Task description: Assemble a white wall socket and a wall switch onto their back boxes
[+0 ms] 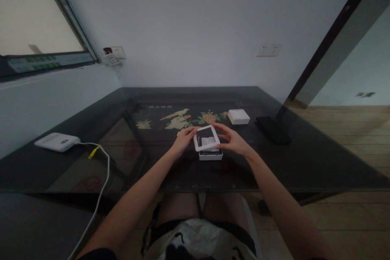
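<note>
A white square frame with an open middle (210, 146) is held tilted over the table between my two hands. My left hand (184, 136) pinches its left edge, with the thumb and fingers closed. At its right side, my right hand (233, 140) grips the edge with curved, spread fingers. Directly below, a small white open box (211, 157) rests on the dark tabletop, with something dark inside. Through the frame's opening some whitish material shows, but I cannot make out what it is.
The glossy black table (179, 172) has a bird-and-flower picture. A closed white box (239, 116) stands back right, near a black flat case (273, 130). At left lies a white device (57, 142) with a white cable (107, 166) running off the front edge.
</note>
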